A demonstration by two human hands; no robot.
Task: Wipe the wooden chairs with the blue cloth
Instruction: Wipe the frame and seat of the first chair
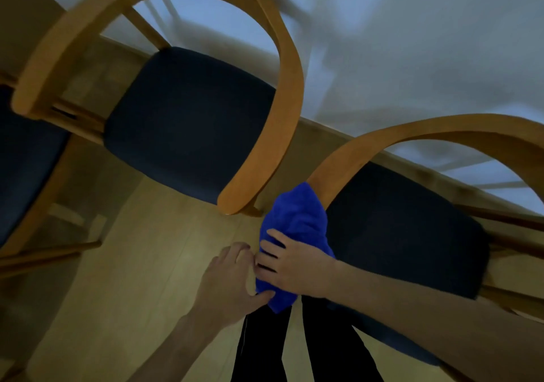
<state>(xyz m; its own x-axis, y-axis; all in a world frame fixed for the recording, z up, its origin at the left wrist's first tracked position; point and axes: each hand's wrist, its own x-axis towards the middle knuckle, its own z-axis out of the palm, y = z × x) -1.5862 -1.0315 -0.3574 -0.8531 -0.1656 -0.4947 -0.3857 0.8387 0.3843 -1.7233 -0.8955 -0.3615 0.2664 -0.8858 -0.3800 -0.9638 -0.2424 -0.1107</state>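
The blue cloth [295, 222] is wrapped over the near end of the right chair's curved wooden armrest [412, 137]. My right hand [294, 266] lies on the cloth with its fingers curled over it. My left hand [229, 281] is beside it, its thumb touching the cloth's lower edge and its fingers loosely bent near my right fingers. A second wooden chair [282, 72] with a dark seat [188, 122] stands to the left of the cloth.
A third chair's dark seat [26, 158] shows at the left edge. All chairs are pushed under a white table [412, 43]. My dark trouser legs [294, 346] stand on the light wood floor [132, 264] below my hands.
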